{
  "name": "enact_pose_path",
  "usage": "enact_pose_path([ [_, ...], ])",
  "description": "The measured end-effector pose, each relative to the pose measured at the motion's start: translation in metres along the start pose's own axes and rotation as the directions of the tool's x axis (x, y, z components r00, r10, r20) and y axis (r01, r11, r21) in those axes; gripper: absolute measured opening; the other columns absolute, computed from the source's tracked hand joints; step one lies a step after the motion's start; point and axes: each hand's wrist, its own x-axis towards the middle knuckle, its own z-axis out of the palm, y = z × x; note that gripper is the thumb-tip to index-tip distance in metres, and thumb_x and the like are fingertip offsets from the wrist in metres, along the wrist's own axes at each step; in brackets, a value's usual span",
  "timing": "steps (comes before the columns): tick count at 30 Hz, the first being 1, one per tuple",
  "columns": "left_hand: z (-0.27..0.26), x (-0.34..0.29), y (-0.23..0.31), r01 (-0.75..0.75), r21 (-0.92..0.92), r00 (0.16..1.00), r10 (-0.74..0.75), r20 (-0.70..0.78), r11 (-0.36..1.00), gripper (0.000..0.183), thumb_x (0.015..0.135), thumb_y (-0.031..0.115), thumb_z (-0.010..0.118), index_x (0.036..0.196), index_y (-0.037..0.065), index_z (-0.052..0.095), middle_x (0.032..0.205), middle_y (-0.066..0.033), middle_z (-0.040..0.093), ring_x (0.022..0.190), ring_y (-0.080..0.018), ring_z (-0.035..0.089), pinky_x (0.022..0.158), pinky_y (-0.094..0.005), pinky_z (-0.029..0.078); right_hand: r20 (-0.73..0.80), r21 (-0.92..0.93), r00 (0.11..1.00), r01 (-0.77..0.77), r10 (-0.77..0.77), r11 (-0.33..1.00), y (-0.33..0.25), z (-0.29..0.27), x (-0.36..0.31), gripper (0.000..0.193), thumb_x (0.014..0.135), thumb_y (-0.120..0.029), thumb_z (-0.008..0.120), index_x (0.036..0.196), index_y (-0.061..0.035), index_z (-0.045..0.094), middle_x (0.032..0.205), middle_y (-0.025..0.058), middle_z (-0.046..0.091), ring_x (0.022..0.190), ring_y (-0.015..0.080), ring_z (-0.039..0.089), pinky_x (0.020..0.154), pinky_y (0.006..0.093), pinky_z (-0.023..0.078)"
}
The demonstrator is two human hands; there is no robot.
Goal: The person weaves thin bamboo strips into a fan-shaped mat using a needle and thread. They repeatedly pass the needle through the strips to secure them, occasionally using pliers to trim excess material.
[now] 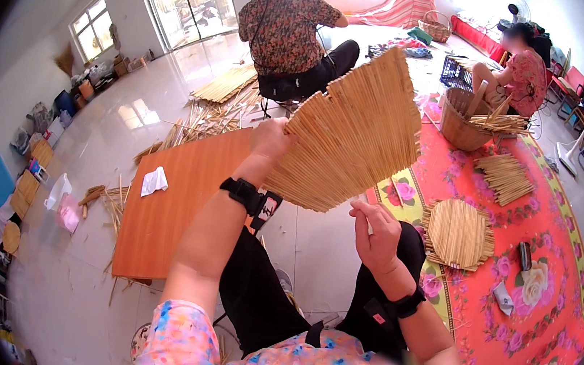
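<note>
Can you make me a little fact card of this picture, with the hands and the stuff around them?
Left hand: grips the edge of a stick panel
Right hand: fingers curled near the panel's lower edge; can't tell if holding anything
Left side: white cloth on orange-brown board
Right side: round stick piece on red floral mat

Bright daylight through glass door (189, 2); glare on floor (138, 114); edges bowed, corners black.

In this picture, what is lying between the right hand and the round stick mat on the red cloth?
In the head view, the black-clothed right knee lies between the right hand and the round stick mat.
</note>
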Motion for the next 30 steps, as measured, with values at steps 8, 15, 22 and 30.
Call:
enact_pose_path([
  [8,0.036,-0.059,-0.036,0.21,-0.25,0.973,-0.226,-0.036,0.945,0.026,0.078,0.032,0.074,0.097,0.014,0.075,0.089,-0.012,0.073,0.086,-0.0319,0.07,0.073,-0.0446,0.053,0.077,0.151,0.994,-0.082,0.071,0.985,-0.008,0.02,-0.023,0.013,0.083,0.004,0.064,0.094,0.0005,0.067,0.079,0.0149,0.068,0.071,0.0324,0.068,0.064,0.0381,0.053],
  [15,0.029,-0.097,-0.016,0.306,-0.165,0.936,-0.328,-0.129,0.938,0.027,0.082,0.03,0.074,0.099,0.01,0.073,0.088,-0.0147,0.073,0.084,-0.0343,0.07,0.073,-0.0447,0.054,0.144,0.245,0.988,-0.083,0.048,0.966,-0.014,0.037,-0.053,0.016,0.085,0.006,0.062,0.1,0.0004,0.067,0.076,0.0119,0.068,0.067,0.0261,0.069,0.061,0.0328,0.053],
  [22,0.032,-0.107,-0.013,0.352,-0.064,0.914,-0.358,-0.193,0.934,0.023,0.087,0.028,0.069,0.099,0.008,0.071,0.087,-0.016,0.072,0.085,-0.0363,0.069,0.075,-0.0465,0.054,0.22,0.302,0.969,-0.181,0.116,0.936,-0.018,0.044,-0.065,0.012,0.086,-0.002,0.064,0.097,-0.0033,0.068,0.081,0.0138,0.069,0.071,0.032,0.068,0.062,0.038,0.054],
  [30,0.055,-0.131,0.012,0.227,-0.023,0.963,-0.227,-0.147,0.974,0.031,0.09,0.025,0.065,0.1,-0.004,0.065,0.091,-0.0248,0.07,0.087,-0.0413,0.068,0.077,-0.0487,0.053,0.208,0.258,0.938,-0.326,0.277,0.91,-0.013,0.046,-0.061,0.015,0.087,-0.006,0.062,0.1,-0.0037,0.068,0.082,0.0156,0.069,0.076,0.0347,0.067,0.067,0.042,0.054],
])
